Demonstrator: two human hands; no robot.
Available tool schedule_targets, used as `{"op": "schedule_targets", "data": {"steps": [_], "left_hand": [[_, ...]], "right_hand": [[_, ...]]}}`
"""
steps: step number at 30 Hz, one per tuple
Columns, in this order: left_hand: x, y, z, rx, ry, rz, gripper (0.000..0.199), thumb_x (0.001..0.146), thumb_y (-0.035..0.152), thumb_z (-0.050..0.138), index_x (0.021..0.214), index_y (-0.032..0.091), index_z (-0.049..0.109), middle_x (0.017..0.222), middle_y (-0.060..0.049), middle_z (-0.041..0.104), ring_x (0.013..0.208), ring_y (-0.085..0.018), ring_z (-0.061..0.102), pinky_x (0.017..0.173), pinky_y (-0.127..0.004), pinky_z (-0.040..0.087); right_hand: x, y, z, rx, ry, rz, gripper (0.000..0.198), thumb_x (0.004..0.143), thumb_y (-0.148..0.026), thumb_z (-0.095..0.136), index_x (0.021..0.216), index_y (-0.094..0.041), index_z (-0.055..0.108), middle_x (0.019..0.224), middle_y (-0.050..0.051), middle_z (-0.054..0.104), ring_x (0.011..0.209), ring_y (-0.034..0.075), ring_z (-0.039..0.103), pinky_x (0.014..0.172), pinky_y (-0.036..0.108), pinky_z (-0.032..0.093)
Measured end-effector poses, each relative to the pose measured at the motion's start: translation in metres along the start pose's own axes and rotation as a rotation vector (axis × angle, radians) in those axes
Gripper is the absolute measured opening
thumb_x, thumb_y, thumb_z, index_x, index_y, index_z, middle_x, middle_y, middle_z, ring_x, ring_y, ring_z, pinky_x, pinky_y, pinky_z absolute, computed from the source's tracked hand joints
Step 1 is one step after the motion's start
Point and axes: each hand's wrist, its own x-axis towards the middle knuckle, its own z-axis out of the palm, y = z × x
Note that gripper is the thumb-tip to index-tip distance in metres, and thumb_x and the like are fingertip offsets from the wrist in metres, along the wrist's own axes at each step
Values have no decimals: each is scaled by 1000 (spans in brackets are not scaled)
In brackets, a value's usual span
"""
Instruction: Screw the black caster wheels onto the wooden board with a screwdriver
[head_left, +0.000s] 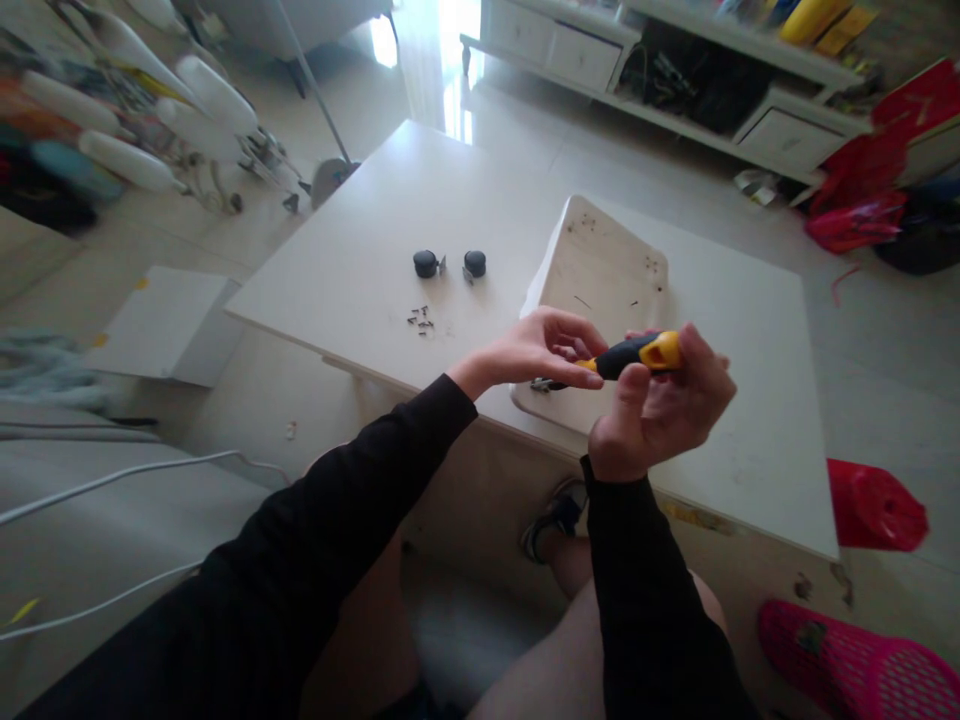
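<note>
My right hand (664, 405) is wrapped round the black and yellow handle of a screwdriver (626, 357). The fingers of my left hand (551, 345) close on its front end, so the shaft and tip are hidden. Both hands are above the near part of a white plastic board with a raised rim (611, 255), which lies underside up on the table. A metal caster plate (540, 384) shows at its near left corner, mostly covered by my left hand. Two loose screws rest on the board, and its far corners have small holes.
Two black casters (425, 264) stand on the white table (360, 240), left of the board. Several small screws (422, 322) lie nearer me. A white box (169, 325) is on the floor to the left; a pink basket (862, 660) and red stool (877, 505) are at right.
</note>
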Motion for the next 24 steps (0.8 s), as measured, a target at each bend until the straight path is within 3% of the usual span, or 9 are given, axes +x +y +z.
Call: {"op": "schedule_targets", "data": {"steps": [4, 11, 17, 22, 24], "left_hand": [[-1, 2, -7, 119, -70, -60, 55, 57, 38, 102, 99, 11, 80, 91, -8, 78, 83, -16, 70, 80, -31, 58], [-4, -3, -10, 243, -49, -88, 21, 69, 20, 93, 84, 11, 81, 74, -4, 75, 69, -12, 67, 67, -26, 54], [-6, -4, -12, 150, -99, -170, 26, 73, 14, 90, 98, 11, 83, 90, -10, 83, 81, -17, 77, 76, -29, 61], [-9, -1, -12, 120, -114, -137, 35, 75, 15, 90, 108, 12, 81, 95, -10, 83, 85, -16, 77, 77, -27, 60], [-9, 0, -10, 145, -99, -91, 34, 72, 15, 92, 103, 11, 80, 91, -10, 82, 83, -16, 76, 77, -28, 60]], "right_hand": [[4, 10, -1, -78, 118, -87, 46, 85, -52, 77, 122, -28, 63, 98, 1, 52, 87, 17, 57, 76, 37, 59], [-1, 2, 8, 100, 34, 38, 42, 103, -28, 35, 138, -29, 58, 125, 11, 56, 112, 29, 69, 91, 54, 61], [1, -3, 8, 249, 44, -7, 44, 99, -29, 47, 140, -25, 63, 120, 10, 61, 101, 23, 73, 80, 43, 64], [6, 7, 4, 149, 48, -5, 39, 94, -44, 69, 132, -32, 68, 104, 2, 60, 83, 17, 71, 71, 37, 64], [6, 11, 3, 87, 86, -10, 43, 88, -49, 77, 127, -31, 71, 100, 0, 56, 75, 13, 65, 67, 34, 62]]}}
